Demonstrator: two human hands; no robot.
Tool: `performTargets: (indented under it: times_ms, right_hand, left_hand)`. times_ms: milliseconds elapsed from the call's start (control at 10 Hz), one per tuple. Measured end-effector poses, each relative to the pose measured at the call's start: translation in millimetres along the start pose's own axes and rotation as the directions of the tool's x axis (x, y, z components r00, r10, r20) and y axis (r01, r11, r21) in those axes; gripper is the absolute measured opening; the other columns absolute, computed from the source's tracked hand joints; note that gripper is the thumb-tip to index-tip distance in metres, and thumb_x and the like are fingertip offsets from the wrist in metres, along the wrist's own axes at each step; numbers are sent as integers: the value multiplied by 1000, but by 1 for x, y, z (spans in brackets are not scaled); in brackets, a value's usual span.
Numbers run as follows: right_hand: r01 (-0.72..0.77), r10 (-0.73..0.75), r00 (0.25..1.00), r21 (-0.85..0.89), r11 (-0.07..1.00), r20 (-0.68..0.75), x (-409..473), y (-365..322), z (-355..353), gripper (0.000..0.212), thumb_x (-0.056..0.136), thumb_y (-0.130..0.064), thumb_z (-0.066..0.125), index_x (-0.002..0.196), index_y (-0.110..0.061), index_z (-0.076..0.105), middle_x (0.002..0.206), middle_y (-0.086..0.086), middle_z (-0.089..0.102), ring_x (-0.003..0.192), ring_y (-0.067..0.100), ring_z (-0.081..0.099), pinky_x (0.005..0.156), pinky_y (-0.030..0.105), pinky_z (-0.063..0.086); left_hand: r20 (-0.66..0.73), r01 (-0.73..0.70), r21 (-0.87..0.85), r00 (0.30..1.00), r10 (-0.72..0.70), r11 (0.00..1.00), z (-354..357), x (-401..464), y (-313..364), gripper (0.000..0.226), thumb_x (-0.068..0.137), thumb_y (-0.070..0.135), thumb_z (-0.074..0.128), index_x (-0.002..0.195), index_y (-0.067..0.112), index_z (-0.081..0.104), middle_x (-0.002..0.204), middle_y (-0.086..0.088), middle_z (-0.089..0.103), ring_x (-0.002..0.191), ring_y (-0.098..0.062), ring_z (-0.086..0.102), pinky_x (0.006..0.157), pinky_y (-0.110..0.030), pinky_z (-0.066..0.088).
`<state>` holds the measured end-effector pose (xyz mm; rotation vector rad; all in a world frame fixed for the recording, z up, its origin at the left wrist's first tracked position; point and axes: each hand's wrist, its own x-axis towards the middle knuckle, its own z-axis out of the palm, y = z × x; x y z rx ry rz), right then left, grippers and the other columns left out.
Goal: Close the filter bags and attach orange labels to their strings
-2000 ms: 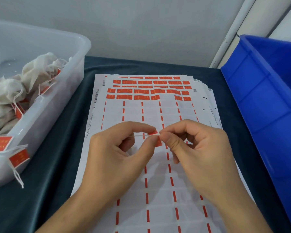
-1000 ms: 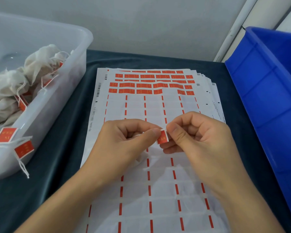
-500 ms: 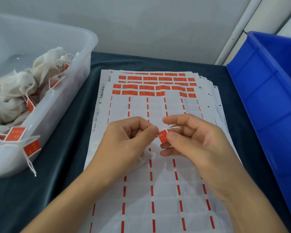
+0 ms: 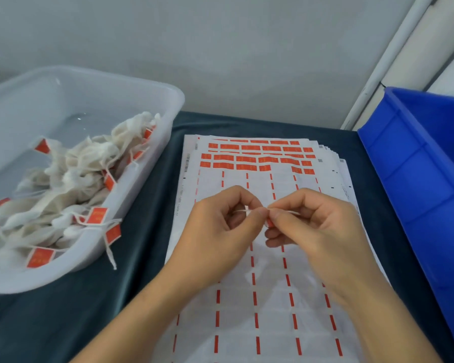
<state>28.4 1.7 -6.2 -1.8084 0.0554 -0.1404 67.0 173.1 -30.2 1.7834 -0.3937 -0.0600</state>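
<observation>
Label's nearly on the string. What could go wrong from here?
1. The label is almost hidden between the left hand and right hand thumbs; it may fold crooked or miss the string.
2. Both hands work just above the sheet; the sticky side might catch on it.
3. Strings hang over the tub rim and may snag.

No writing here can be read. The sticker sheets (image 4: 273, 297) carry small barcodes and a line of tiny digits down the left margin, all too blurred to make out. The orange labels (image 4: 223, 157) on the sheets, and those on the filter bags (image 4: 71, 184) in the clear tub (image 4: 131, 195), show faint pale marks, unreadable.
</observation>
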Motion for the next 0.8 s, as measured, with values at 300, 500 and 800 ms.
performTargets:
  times_ms: [300, 500, 800]
  right_hand:
    - [368, -371, 920, 45, 929, 124, 8, -91, 47, 14, 96, -12, 72, 88, -23, 78, 79, -1, 78, 71, 17, 78, 63, 25, 63]
    - [565, -535, 820, -138, 813, 203, 38, -130, 154, 12, 95, -22, 74, 87, -30, 76, 82, -15, 74, 77, 1, 71, 70, 12, 54]
    - [441, -404, 897, -454, 774, 181, 39, -111, 165, 8, 95, -27, 72, 101, -28, 77, 83, -16, 68, 70, -2, 62, 60, 6, 41]
  left_hand:
    - [-332, -224, 28, 917, 220, 974, -61, -30, 66, 11, 90, 27, 64, 81, 22, 62, 55, -8, 48, 49, -10, 38, 44, -25, 33]
    - [-597, -37, 271, 778, 198, 962, -154, -46, 72, 14, 91, 19, 60, 78, 18, 53, 57, 4, 54, 48, -1, 46, 45, -9, 34]
    - [-541, 301, 648, 829, 144, 699, -179, -52, 27, 7, 92, 23, 65, 86, 25, 68, 84, 11, 68, 84, -12, 62, 70, -30, 45]
